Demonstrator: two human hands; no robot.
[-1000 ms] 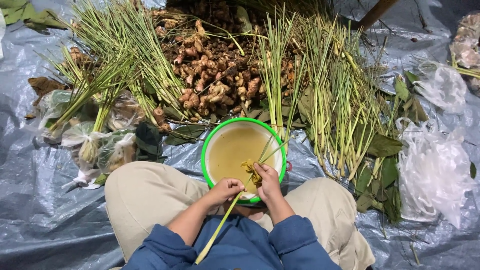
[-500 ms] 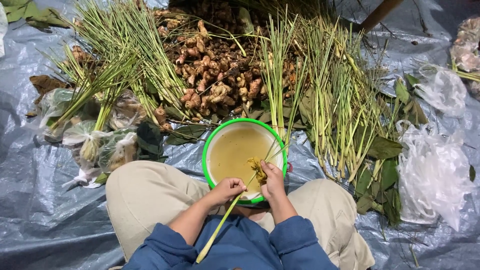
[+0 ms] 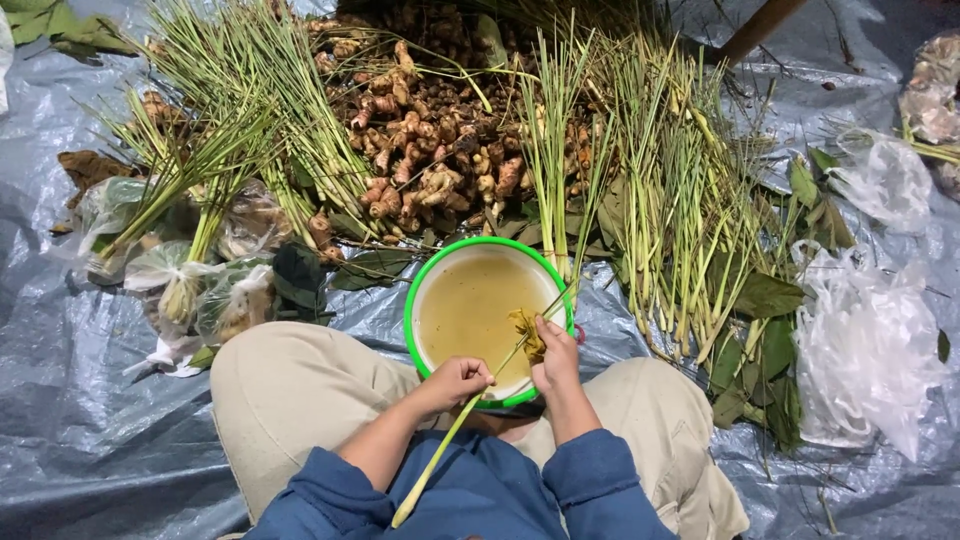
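Both of your hands are closed in a grip over the basin point(image 3: 420, 300): your left hand point(image 3: 458, 381) is fisted around a long green stalk point(image 3: 440, 450), and your right hand point(image 3: 556, 352) pinches a yellow scrap point(image 3: 527, 330) against the same stalk where it crosses the rim. The stalk runs from your lap up across the basin to its far right edge. The basin, green-rimmed and holding murky yellowish water, sits between your knees on the grey tarp point(image 3: 90, 400). Just beyond it lies a heap of brown roots point(image 3: 430, 150), flanked by bundles of lemongrass point(image 3: 230, 120) on the left and more stalks point(image 3: 680, 200) on the right, which crowd the basin's far and right sides. Dark leaves point(image 3: 765, 295) lie under those right-hand stalks. Bagged bundles point(image 3: 190, 290) sit by your left knee, and crumpled white plastic bags point(image 3: 860, 340) lie well to the right.
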